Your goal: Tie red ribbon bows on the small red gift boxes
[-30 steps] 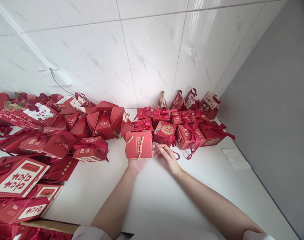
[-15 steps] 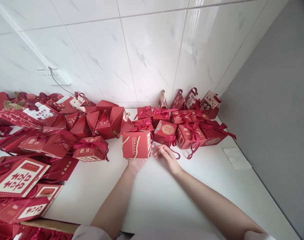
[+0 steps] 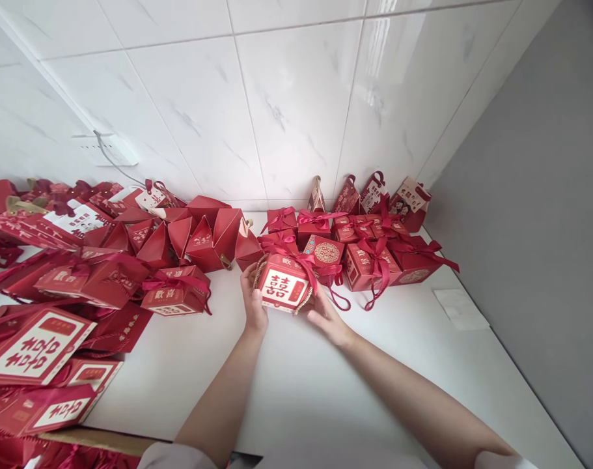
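Note:
Between my two hands is a small red gift box [image 3: 284, 285] with a white panel of red characters facing me, gold rope handles at its sides and a red ribbon on top. My left hand [image 3: 254, 301] grips its left side, thumb on the near edge. My right hand [image 3: 327, 317] is against its right side, the fingers partly hidden behind the box. Just beyond it stand other ribbon-tied red boxes, among them one with a round gold emblem [image 3: 324, 253] and one with a large bow [image 3: 372, 264].
Another ribboned box [image 3: 177, 291] stands to the left, near a heap of red boxes and bags [image 3: 42, 345]. Open-topped red boxes [image 3: 203, 241] line the tiled wall [image 3: 296, 104]. A white patch [image 3: 461, 309] lies on the white table [image 3: 296, 391] at right, beside a grey partition [image 3: 535, 215].
The gift box has turned, so its white character panel now faces me instead of the plain red side. My left hand moved from beneath to its left side; my right hand closed in on its right.

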### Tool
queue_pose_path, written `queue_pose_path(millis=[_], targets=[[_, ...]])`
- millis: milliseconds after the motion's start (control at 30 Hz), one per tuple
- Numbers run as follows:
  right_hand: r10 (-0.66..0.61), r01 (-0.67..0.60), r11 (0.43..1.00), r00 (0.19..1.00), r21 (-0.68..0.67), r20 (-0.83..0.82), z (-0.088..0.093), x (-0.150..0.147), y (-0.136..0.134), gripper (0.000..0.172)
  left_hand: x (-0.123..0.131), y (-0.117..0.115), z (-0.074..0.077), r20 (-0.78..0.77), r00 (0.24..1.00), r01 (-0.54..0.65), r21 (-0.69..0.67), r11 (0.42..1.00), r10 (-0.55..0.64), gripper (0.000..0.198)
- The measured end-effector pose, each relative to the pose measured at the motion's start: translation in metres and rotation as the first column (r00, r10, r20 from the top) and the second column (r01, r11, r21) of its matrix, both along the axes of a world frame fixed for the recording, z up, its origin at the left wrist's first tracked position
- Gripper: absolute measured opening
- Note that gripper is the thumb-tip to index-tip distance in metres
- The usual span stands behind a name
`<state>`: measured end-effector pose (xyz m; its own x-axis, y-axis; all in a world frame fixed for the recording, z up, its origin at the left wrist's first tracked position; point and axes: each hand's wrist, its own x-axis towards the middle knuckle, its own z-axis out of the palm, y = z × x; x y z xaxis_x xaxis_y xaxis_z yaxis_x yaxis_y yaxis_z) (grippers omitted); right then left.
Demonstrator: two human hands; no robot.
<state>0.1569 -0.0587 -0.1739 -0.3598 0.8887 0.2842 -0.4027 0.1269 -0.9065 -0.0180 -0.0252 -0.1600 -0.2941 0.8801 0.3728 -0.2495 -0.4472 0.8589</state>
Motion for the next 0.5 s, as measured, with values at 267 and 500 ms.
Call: queue_pose_path(millis=[267,500], targets=[[-0.095,0.076,0.966,0.993,-0.245,-0.067,-0.008,0.003,0.005,0.042,-0.007,-0.002,-0.007,0.094,0.948,0.317,-0.263,0.911,-0.303,0.063],[-0.005,-0.116,0.868,0.97,-0.482,-0.243,-0.012,0.009,0.015,0.038,-0.011,-0.002,-0.007,0.139,0.882,0.468,-0.377,0.799,-0.451,0.059]])
